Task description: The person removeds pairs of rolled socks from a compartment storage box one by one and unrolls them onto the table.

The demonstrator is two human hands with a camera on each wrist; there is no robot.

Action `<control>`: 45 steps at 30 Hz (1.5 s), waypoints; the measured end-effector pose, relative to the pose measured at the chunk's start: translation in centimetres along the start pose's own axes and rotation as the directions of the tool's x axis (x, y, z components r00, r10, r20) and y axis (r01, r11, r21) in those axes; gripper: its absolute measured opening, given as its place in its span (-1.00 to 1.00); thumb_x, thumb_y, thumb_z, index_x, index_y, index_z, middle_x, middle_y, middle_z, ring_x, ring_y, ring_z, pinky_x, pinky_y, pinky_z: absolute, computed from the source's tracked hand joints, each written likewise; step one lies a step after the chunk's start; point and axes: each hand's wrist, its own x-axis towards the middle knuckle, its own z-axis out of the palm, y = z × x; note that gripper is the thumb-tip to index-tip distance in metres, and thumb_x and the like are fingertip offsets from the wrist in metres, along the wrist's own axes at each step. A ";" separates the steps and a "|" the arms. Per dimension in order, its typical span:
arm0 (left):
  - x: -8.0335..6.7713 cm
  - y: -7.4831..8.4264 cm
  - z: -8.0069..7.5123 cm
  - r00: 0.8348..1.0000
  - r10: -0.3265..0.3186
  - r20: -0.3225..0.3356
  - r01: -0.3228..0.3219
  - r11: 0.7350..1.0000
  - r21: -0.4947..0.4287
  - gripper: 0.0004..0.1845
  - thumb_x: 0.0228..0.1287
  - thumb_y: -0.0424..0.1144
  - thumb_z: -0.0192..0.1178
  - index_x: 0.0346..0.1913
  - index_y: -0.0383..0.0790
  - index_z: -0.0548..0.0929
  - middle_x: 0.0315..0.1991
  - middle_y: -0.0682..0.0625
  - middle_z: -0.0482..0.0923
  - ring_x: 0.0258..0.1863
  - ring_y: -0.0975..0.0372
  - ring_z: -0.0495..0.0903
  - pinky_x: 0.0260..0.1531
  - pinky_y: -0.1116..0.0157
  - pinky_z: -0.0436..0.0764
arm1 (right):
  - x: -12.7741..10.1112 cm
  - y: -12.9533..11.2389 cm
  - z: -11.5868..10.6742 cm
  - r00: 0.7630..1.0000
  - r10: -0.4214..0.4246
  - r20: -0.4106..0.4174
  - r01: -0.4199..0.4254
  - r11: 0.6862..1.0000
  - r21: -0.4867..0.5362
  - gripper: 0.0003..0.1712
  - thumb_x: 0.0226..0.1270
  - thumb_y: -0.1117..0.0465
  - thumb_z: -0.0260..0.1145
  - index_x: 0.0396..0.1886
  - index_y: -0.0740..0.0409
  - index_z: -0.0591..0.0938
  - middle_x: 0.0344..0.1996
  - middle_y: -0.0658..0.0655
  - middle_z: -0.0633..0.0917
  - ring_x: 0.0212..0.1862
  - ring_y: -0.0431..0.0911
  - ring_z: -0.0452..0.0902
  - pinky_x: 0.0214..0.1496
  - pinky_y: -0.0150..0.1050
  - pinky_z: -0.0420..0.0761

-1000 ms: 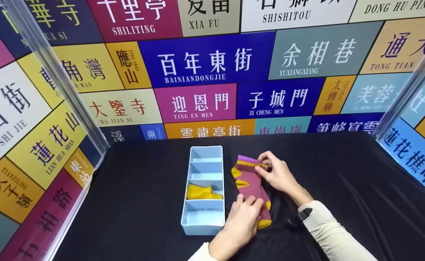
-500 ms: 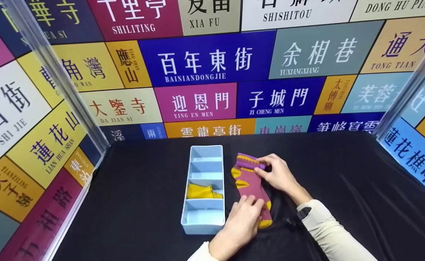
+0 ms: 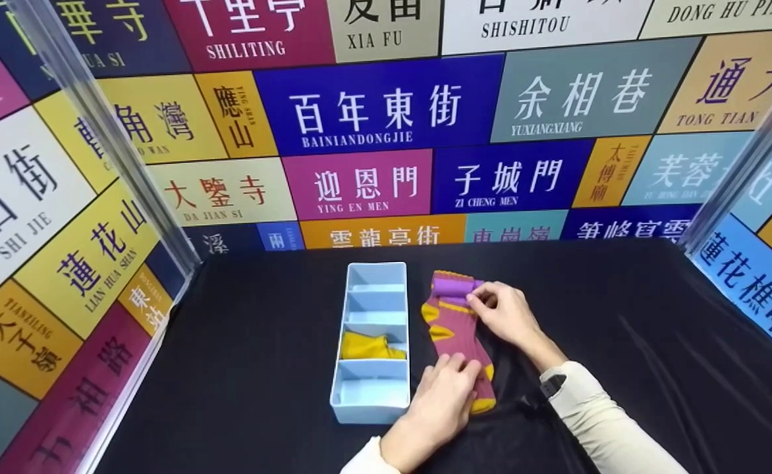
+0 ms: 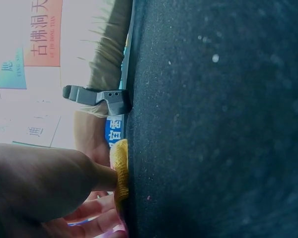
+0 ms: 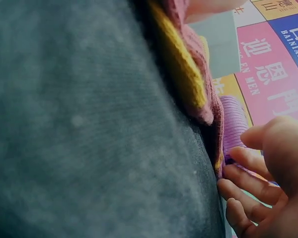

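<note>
A pair of pink socks [image 3: 455,336] with yellow heels and toes lies stacked flat on the black cloth, right of a light blue divided box [image 3: 369,419]. Its cuff is folded down, so the purple inside [image 3: 453,288] shows at the far end. My right hand [image 3: 506,315] pinches the right edge of this fold between thumb and fingers; the right wrist view has the fingertips right at the purple ribbing [image 5: 233,119]. Nearer to me, my left hand [image 3: 442,395] presses on the foot part with bent fingers. In the left wrist view its thumb rests against the yellow knit [image 4: 121,168].
One box compartment, second from the near end, holds a folded yellow sock [image 3: 367,345]. Black cloth [image 3: 261,342] covers the table, with wrinkles at the right. Behind stands a wall of colourful sign panels [image 3: 379,105], with clear upright posts at both sides.
The right hand has drawn the sock cuff over and towards me, and more of its purple inside shows. The left hand has stayed in place on the socks.
</note>
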 end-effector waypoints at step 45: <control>3.5 0.8 3.0 0.879 -0.473 0.059 0.476 0.866 -0.154 -0.10 0.39 0.25 0.34 0.56 -0.25 0.37 0.59 -0.39 0.30 0.53 -0.20 0.37 0.52 -0.06 0.47 | 1.9 0.8 -0.2 0.981 0.192 0.024 -0.189 0.976 -0.107 -0.58 0.40 -0.11 0.53 -0.22 0.19 0.82 -0.36 0.14 0.75 -0.23 0.04 0.64 -0.11 -0.10 0.56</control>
